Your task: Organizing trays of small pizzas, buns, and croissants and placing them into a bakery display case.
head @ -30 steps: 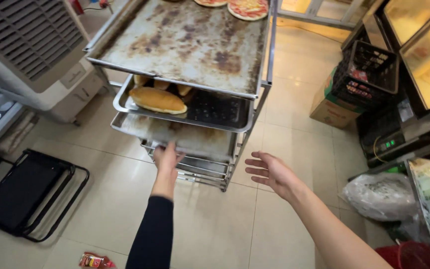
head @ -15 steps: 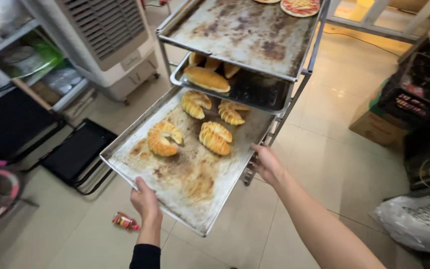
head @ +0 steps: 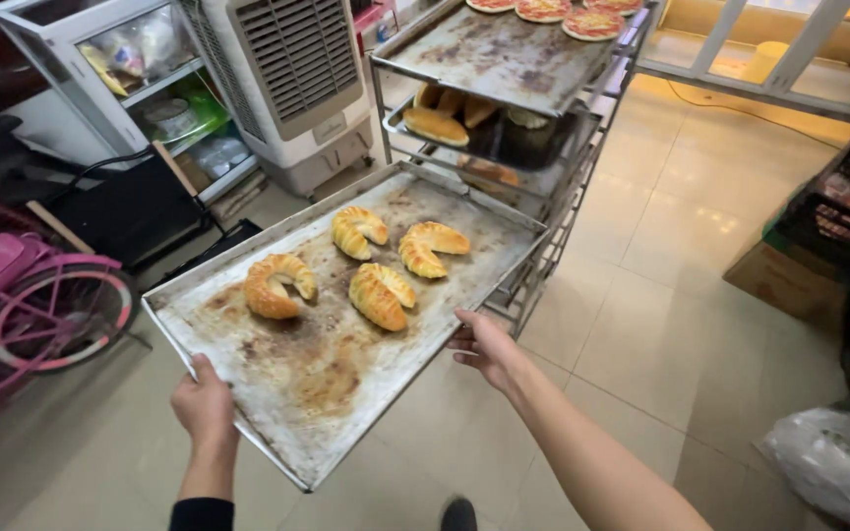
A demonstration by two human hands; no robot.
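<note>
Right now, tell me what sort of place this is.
Likely a bakery's back room: a metal rack of baking trays, croissants on the tray both hands hold, and small pizzas on top.

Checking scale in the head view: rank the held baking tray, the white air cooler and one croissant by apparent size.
1. Baking tray, nearest the camera, so possibly flattered.
2. Air cooler.
3. Croissant, clearly smallest.

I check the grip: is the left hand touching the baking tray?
Touching. The head view shows the left hand gripping the baking tray at its near edge, thumb on the rim.
</note>
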